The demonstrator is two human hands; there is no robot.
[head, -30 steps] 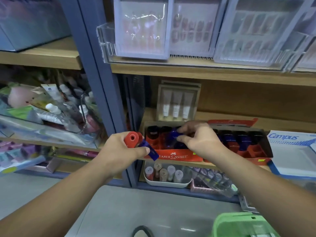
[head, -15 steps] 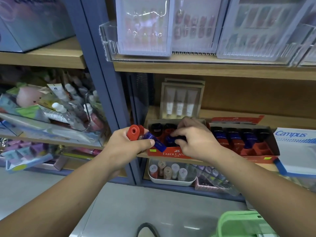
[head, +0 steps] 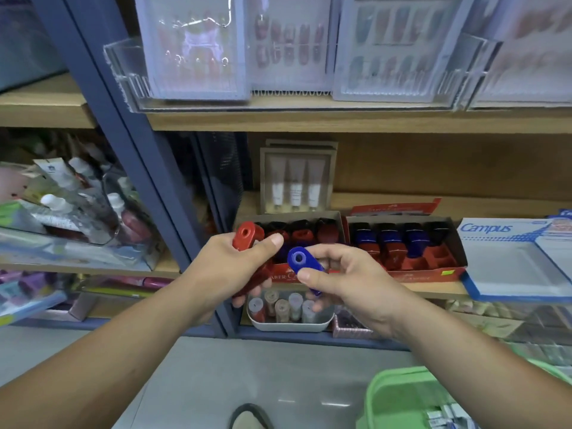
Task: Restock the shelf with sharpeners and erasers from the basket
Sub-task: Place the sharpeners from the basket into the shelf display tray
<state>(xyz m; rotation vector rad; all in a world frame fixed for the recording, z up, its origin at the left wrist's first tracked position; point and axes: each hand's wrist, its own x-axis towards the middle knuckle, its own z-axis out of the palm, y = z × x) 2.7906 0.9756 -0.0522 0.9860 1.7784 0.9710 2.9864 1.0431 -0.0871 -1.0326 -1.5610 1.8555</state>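
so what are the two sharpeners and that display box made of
Red sharpener and blue sharpener: probably hard moulded plastic, smooth with a slight sheen, solid colour. Display box: looks like printed cardboard, matte, with thin folded walls.

My left forearm [head: 108,351] and my right forearm [head: 464,351] are both bare, uncovered from where they enter the view up to the wrists. My left hand [head: 235,267] and my right hand [head: 349,280] are bare too, wrists and fingers alike. My left thumbnail [head: 276,239] is short, trimmed close and plain, and my right thumbnail [head: 304,275] looks the same. Low down, on the grey floor [head: 216,366], the front of my foot [head: 247,422] shows. A dark curved sandal strap [head: 247,405] lies across it, and the rest of the sandal is cut off by the bottom of the view.
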